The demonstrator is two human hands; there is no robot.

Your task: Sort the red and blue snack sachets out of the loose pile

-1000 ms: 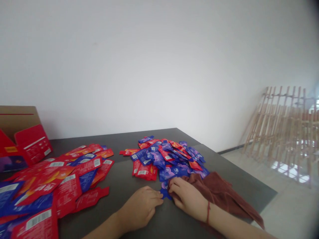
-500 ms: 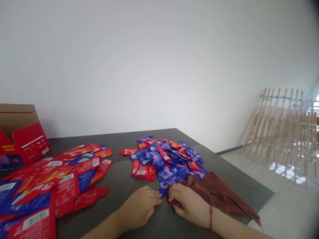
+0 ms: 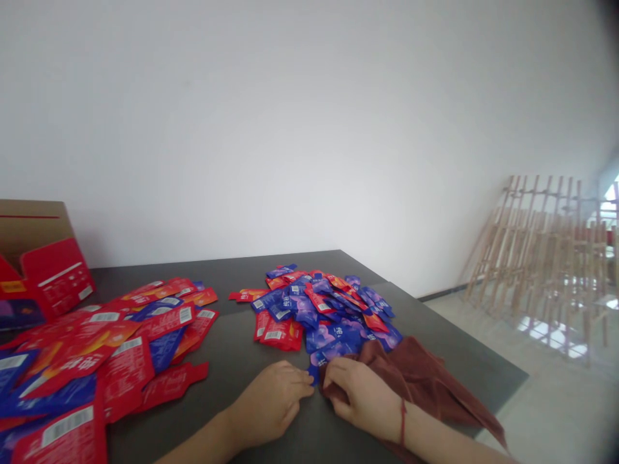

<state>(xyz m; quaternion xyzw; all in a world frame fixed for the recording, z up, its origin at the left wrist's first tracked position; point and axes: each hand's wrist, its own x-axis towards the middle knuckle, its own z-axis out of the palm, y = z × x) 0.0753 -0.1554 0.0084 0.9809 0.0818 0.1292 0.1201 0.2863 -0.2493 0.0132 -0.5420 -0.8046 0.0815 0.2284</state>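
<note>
My left hand (image 3: 271, 403) and my right hand (image 3: 360, 397) meet at the near edge of a dark table (image 3: 232, 351). Both pinch a small blue sachet (image 3: 315, 375) between their fingertips. My right hand rests on a brown cloth (image 3: 420, 374). Just beyond the hands lies a pile of small blue and red sachets (image 3: 322, 309). A red string circles my right wrist.
Several larger flat red and blue packets (image 3: 97, 351) spread over the left of the table. An open red-and-cardboard box (image 3: 36, 270) stands at the far left. Wooden racks (image 3: 546, 245) lean against the wall on the right, beyond the table's edge.
The hands have hardly moved; the blue sachet between the fingertips shows less than a second ago. The camera has shifted slightly.
</note>
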